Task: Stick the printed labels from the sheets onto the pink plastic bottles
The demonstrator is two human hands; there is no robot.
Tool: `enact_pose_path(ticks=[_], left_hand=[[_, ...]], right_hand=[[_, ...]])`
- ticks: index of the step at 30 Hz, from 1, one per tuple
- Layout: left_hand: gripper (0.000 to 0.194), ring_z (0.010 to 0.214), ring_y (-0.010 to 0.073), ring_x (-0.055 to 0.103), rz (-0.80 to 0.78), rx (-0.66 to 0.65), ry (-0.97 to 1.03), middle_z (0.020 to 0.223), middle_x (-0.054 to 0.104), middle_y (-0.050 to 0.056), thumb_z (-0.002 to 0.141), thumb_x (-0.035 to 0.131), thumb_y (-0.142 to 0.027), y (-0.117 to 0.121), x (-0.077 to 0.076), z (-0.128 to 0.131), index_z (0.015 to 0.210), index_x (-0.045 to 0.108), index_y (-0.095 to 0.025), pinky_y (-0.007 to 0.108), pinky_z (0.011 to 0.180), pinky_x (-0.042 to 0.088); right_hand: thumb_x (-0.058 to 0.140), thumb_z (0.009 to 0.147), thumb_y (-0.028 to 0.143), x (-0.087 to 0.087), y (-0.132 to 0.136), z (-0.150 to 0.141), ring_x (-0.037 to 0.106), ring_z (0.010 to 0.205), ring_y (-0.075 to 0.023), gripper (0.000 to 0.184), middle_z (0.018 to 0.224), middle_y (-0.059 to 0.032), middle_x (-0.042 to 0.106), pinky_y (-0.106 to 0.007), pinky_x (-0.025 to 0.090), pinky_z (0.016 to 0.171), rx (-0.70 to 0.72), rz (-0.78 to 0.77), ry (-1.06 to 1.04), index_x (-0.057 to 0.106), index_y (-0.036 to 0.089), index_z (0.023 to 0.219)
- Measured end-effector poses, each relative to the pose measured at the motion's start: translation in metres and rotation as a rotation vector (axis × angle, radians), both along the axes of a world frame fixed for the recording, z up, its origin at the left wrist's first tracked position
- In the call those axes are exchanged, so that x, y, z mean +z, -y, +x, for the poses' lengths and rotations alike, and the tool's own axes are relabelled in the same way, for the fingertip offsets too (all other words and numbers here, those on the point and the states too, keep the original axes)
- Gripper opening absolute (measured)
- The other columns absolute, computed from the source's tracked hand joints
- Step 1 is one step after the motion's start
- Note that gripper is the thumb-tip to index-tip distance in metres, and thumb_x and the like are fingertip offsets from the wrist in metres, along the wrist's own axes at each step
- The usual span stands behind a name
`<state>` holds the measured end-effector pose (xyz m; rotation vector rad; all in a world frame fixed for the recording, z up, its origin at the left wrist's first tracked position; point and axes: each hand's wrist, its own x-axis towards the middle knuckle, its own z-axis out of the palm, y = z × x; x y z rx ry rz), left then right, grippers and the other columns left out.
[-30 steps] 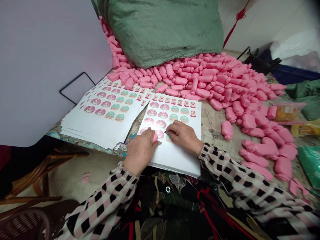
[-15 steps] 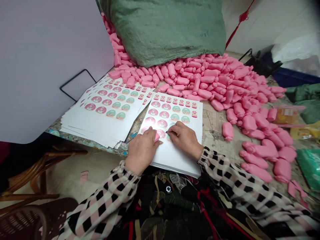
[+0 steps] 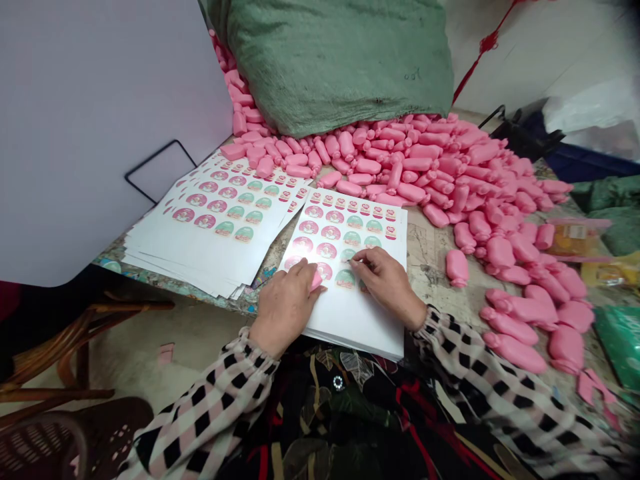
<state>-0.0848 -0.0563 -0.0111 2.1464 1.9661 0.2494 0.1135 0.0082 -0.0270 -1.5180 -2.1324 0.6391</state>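
Note:
A white sheet of round pink and green stickers (image 3: 345, 220) lies on the table in front of me. My left hand (image 3: 285, 307) rests on its lower left, with a small pink piece (image 3: 316, 281) held under the fingers and partly hidden. My right hand (image 3: 385, 280) sits on the same sheet, its fingertips pinched together on a green sticker (image 3: 345, 278). Whether those fingertips hold anything is hidden. Patterned checked sleeves cover both my forearms.
A stack of sticker sheets (image 3: 210, 247) lies to the left. Behind it spreads a heap of pink bottle-shaped objects (image 3: 415, 160) against a green woven sack (image 3: 335, 67). A pale board (image 3: 100, 133) stands at the left, past the table edge (image 3: 150, 280). A wicker chair (image 3: 50, 340) sits below.
My right hand has slid rightward across the sheet. The left hand stays nearly in place, and the whole view has drifted slightly.

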Motion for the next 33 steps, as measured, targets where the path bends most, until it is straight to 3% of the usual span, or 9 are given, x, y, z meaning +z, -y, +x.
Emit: enact_pose_path(ticks=[3,6,9,12,16,21,27,33], left_hand=[[0.035,0.113,0.025,0.052,0.108,0.043,0.173,0.125,0.057,0.007,0.09,0.043,-0.034,0.015,-0.003,-0.014,0.122,0.05,-0.023,0.037,0.093,0.041],[0.033,0.11,0.0226,0.054,0.18,0.237,0.378,0.119,0.06,0.005,0.086,0.051,-0.037,0.035,-0.005,-0.029,0.116,0.055,-0.024,0.035,0.095,0.04],[0.035,0.102,0.0227,0.058,0.167,0.496,0.584,0.11,0.064,0.002,0.078,0.061,-0.041,0.049,-0.006,-0.036,0.111,0.06,-0.028,0.034,0.092,0.043],[0.038,0.097,0.0218,0.06,0.1,0.692,0.772,0.104,0.066,0.001,0.072,0.066,-0.042,0.053,-0.008,-0.035,0.107,0.064,-0.028,0.032,0.086,0.046],[0.043,0.092,0.0188,0.059,0.014,0.686,0.995,0.105,0.065,0.003,0.069,0.069,-0.041,0.052,-0.016,-0.032,0.108,0.064,-0.023,0.027,0.075,0.048],[0.047,0.083,0.0159,0.058,0.036,0.699,1.078,0.103,0.064,0.005,0.067,0.072,-0.04,0.05,-0.023,-0.033,0.108,0.063,-0.019,0.023,0.065,0.046],[0.05,0.056,0.007,0.05,-0.005,0.714,1.177,0.095,0.063,0.002,0.065,0.073,-0.042,0.051,-0.026,-0.035,0.108,0.062,-0.019,0.019,0.05,0.04],[0.047,0.054,0.0071,0.047,-0.083,0.705,1.195,0.076,0.059,-0.003,0.064,0.074,-0.039,0.057,-0.021,-0.035,0.104,0.064,-0.019,0.019,0.048,0.038]], right_hand=[[0.052,0.085,0.041,0.004,-0.003,0.026,0.056,0.079,-0.0168,0.024,0.096,-0.0042,0.06,-0.029,0.041,0.068,-0.121,0.038,0.03,0.062,0.023,0.097],[0.054,0.084,0.042,0.012,0.003,0.05,0.057,0.083,-0.0195,0.026,0.093,-0.0058,0.059,-0.031,0.042,0.069,-0.173,0.057,0.114,0.064,0.021,0.096],[0.049,0.087,0.045,0.017,0.025,0.055,0.057,0.082,-0.0182,0.031,0.098,-0.0055,0.057,-0.03,0.042,0.068,-0.005,0.002,0.203,0.062,0.024,0.106],[0.038,0.093,0.041,0.017,0.049,0.039,0.057,0.082,-0.017,0.031,0.098,-0.0047,0.056,-0.029,0.041,0.066,0.137,-0.027,0.264,0.059,0.028,0.111],[0.034,0.095,0.034,0.015,0.059,0.007,0.056,0.084,-0.0168,0.029,0.097,-0.0052,0.055,-0.028,0.04,0.066,0.176,0.011,0.251,0.058,0.024,0.108],[0.038,0.094,0.03,0.009,0.052,-0.024,0.054,0.08,-0.0164,0.024,0.095,-0.0056,0.056,-0.028,0.035,0.062,0.281,0.03,0.295,0.06,0.022,0.096],[0.045,0.091,0.03,0.0,0.05,-0.029,0.053,0.079,-0.013,0.016,0.089,-0.0004,0.057,-0.026,0.035,0.067,0.304,-0.1,0.098,0.058,0.022,0.09],[0.047,0.09,0.029,0.0,0.054,-0.034,0.053,0.079,-0.013,0.015,0.088,-0.0004,0.058,-0.026,0.035,0.066,0.305,-0.103,0.041,0.06,0.022,0.087]])
